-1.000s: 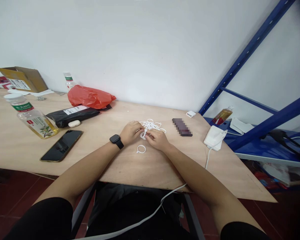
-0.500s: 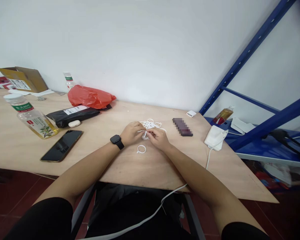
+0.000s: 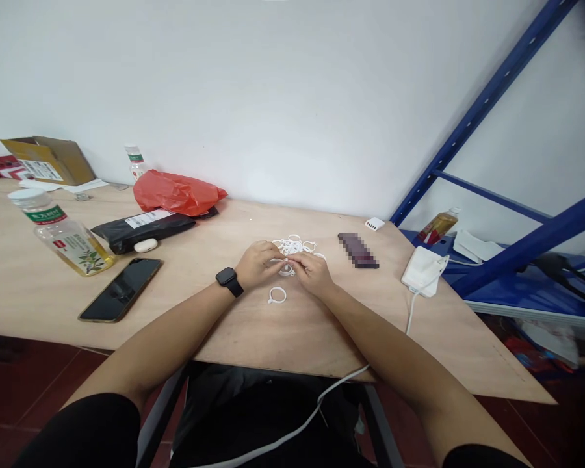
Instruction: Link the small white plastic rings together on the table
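My left hand point(image 3: 256, 262), with a black watch on its wrist, and my right hand point(image 3: 312, 272) meet over the wooden table point(image 3: 253, 331). Their fingertips pinch together on a small white plastic ring point(image 3: 286, 267) held between them. A pile of white rings point(image 3: 295, 246) lies just behind the hands. One single white ring point(image 3: 277, 296) lies flat on the table just in front of them, untouched.
To the left lie a black phone point(image 3: 121, 289), a tea bottle point(image 3: 63, 233), a black parcel point(image 3: 143, 227) and a red bag point(image 3: 175, 191). A dark pixelated block point(image 3: 358, 250) and a white charger point(image 3: 423, 270) with cable sit right. Blue shelving point(image 3: 507, 253) stands beyond.
The hands stay together on the ring with only small finger movement. The view has tilted slightly, so everything sits a little lower in the picture.
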Tool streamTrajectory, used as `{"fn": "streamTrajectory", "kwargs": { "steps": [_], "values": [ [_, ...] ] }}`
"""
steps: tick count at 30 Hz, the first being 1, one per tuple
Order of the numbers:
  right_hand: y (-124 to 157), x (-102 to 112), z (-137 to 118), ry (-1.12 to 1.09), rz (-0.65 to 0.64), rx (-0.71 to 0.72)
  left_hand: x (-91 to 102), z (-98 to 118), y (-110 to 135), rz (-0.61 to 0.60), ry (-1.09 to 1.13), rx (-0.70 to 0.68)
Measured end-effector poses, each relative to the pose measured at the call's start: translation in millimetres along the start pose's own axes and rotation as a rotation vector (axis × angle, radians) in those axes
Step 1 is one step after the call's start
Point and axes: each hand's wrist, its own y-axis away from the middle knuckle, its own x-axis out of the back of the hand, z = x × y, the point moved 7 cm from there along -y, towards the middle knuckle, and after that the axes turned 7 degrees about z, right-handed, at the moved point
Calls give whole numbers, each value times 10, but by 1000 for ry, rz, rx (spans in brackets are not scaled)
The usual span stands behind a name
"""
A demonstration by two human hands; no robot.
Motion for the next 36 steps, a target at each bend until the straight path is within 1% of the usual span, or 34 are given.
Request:
{"fn": "streamTrajectory", "kwargs": {
  "steps": [4, 8, 12, 15, 19, 21, 23, 25, 28, 30, 32, 34, 36],
  "values": [
    [-1, 11, 7, -11, 23, -17, 13, 22, -7, 10, -2, -4],
    [-6, 25, -6, -14, 37, 0, 27, 46, -12, 15, 16, -2],
    [4, 6, 30, 39, 19, -50, -1, 25, 0, 8, 16, 51],
    [17, -5, 57, 71, 29, -94, -37, -1, 10, 5, 21, 107],
    [19, -12, 58, 81, 48, -108, -51, -21, -7, -12, 20, 166],
    [9, 1, 47, 75, 53, -99, -16, -3, -33, -15, 34, 148],
    [-6, 16, 12, 71, 34, -56, 37, 23, -58, -20, 59, 102],
    [-16, 1, -62, 84, -42, 41, 89, 6, -69, -24, 78, 87],
    [19, -102, -208, 145, -239, 251, 110, -109, -49, -40, 55, 129],
    [68, -195, -281, 195, -352, 365, 31, -153, -11, -131, 25, 95],
    [121, -297, -330, 236, -437, 437, -84, -174, 46, -245, 13, 48],
    [179, -401, -366, 258, -512, 477, -176, -191, 99, -320, 8, 29],
    [224, -475, -392, 263, -551, 482, -237, -203, 135, -361, -7, 27]
  ]
}}
